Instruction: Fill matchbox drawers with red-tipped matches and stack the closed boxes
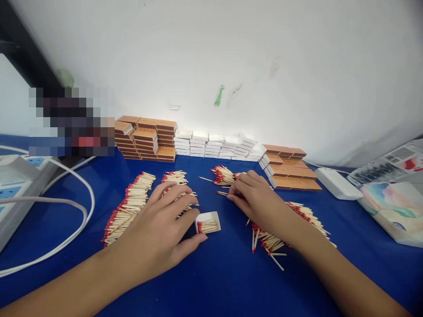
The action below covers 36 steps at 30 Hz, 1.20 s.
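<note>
A small white matchbox tray (214,216) lies on the blue table, partly filled with red-headed matches (209,226). My left hand (165,224) is spread beside it, index finger and thumb on either side of the tray's left end; whether they touch it is hard to tell. My right hand (253,198) is pinched at the edge of a far match pile (223,175). Between its thumb and fingers a match (222,193) pokes out to the left, head first. The right fingertips are partly hidden.
Long match rows (130,204) lie left, and loose matches (272,244) lie under my right forearm. Brown matchboxes (145,136) and white trays (214,145) are stacked along the wall, with more brown boxes (292,171) rightward. A power strip (20,189) with white cables stands left; a tissue pack (393,211) lies right.
</note>
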### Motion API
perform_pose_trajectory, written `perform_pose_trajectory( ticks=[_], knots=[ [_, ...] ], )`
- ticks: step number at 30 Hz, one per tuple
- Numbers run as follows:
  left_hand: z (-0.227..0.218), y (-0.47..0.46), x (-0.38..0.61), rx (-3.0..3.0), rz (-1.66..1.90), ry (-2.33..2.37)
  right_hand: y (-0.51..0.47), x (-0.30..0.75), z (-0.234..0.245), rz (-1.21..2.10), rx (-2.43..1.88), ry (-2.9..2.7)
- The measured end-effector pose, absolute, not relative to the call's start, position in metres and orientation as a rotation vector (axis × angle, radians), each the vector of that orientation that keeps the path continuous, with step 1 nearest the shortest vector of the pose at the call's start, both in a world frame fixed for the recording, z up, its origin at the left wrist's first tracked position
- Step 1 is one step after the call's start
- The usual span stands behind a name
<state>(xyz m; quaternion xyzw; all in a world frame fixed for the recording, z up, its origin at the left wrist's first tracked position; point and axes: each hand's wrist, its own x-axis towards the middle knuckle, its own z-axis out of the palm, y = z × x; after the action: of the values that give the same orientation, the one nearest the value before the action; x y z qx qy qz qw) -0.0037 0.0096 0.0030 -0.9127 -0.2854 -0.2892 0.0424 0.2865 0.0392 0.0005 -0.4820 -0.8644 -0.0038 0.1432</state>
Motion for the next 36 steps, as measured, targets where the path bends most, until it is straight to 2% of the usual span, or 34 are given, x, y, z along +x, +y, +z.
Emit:
perform_pose_trajectory(
  ticks=[15,24,27,31,36],
  knots=[
    [0.001,0.012,-0.005,-2.778,-0.899,-0.876,0.039,0.285,0.002,-0.107,-1.329,-2.494],
    [-0.001,0.011,-0.005,-2.764,-0.894,-0.908,0.002,0.247,0.014,0.036,-1.054,-2.511],
    [-0.002,0.012,-0.005,-2.773,-0.9,-0.91,0.006,0.255,0.014,0.156,-1.088,-2.456],
    [-0.001,0.012,-0.005,-2.788,-0.916,-0.892,0.027,0.282,0.009,-0.045,-1.313,-2.37],
    [0.001,0.01,-0.004,-2.778,-0.914,-0.882,0.04,0.296,-0.003,-0.081,-1.384,-2.422]
  ],
)
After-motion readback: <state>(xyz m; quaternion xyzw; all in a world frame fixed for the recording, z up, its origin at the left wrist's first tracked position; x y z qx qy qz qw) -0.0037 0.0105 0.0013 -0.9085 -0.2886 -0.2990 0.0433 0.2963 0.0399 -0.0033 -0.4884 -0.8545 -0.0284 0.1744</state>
